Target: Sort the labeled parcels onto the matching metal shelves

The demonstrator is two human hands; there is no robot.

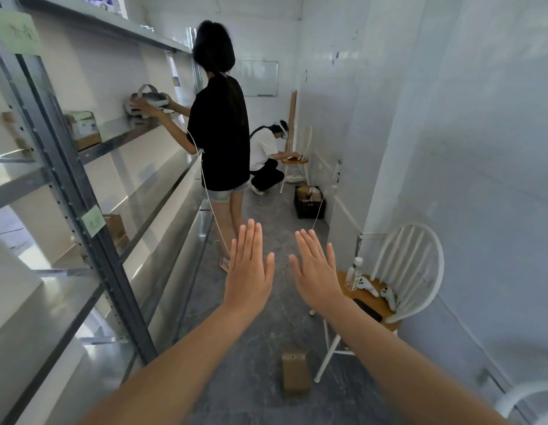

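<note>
My left hand [249,270] and my right hand [316,271] are stretched out in front of me, side by side, fingers straight and holding nothing. A small brown parcel [294,375] stands on the grey floor below them. Metal shelves [82,228] run along the left wall. A labeled cardboard box [82,129] sits on a middle shelf, and another brown box [117,231] stands lower down. Green paper labels [17,32] are stuck on the shelf posts.
A person in a black shirt [220,130] stands in the aisle handling a headset on the shelf. Another person [266,157] crouches by a far chair. A white chair [386,289] with a bottle and controllers stands right. A black crate [309,202] sits by the wall.
</note>
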